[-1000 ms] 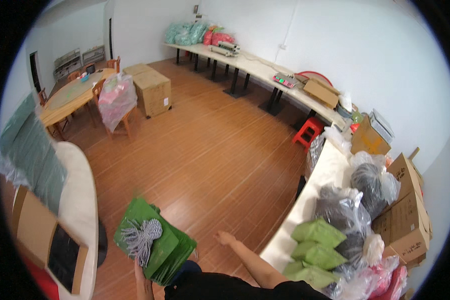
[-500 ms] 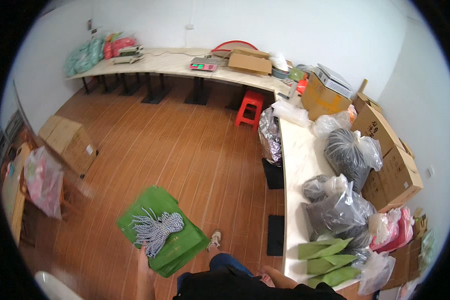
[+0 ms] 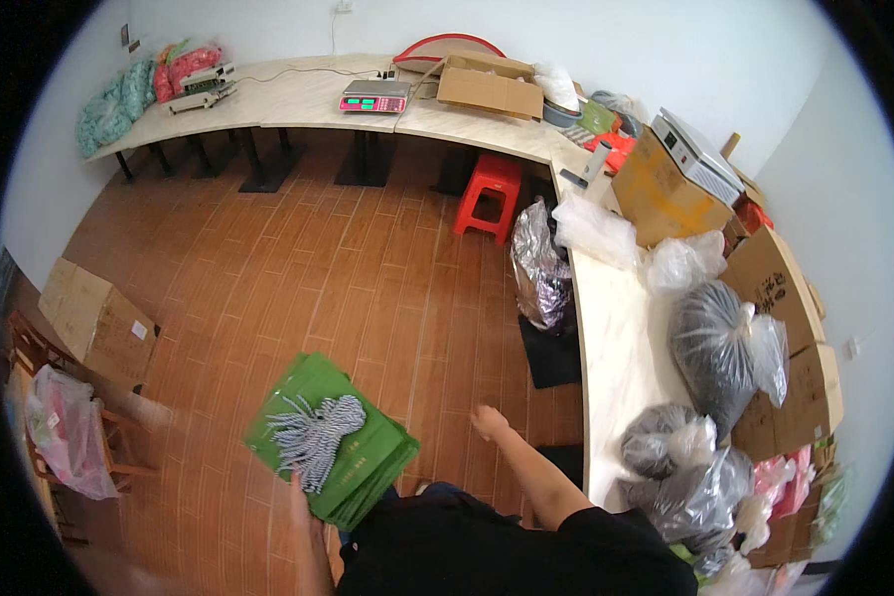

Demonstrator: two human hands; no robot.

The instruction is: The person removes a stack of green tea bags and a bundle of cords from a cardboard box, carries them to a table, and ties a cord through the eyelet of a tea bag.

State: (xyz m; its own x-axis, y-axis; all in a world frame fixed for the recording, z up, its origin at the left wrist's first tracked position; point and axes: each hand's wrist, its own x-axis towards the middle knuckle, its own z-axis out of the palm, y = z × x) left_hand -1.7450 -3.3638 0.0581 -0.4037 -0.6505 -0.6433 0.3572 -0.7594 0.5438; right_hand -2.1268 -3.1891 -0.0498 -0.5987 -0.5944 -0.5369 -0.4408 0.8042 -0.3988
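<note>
My left hand [image 3: 304, 497] is closed on the near edge of a stack of flat green bags [image 3: 368, 459] fanned slightly apart, held out over the floor. On top of the stack lies a bundle of blue-and-white twisted cords [image 3: 318, 437], loose ends toward the left. The fingers under the stack are hidden. My right hand [image 3: 489, 423] hangs out in front at my right, apart from the stack and the table. Its fingers look curled in, with nothing seen in them.
A long pale table [image 3: 616, 328] bends round the back and right. It bears clear bags of dark material [image 3: 720, 343], cardboard boxes [image 3: 670, 184] and a pink scale [image 3: 375, 97]. A red stool [image 3: 490, 194] stands beneath its corner. At left are a carton [image 3: 99, 323] and a chair [image 3: 119, 447].
My right hand has swung forward from beside my body. The stack stays in my left hand. The room has shifted in view, and the green pieces on the right table have mostly slipped from sight.
</note>
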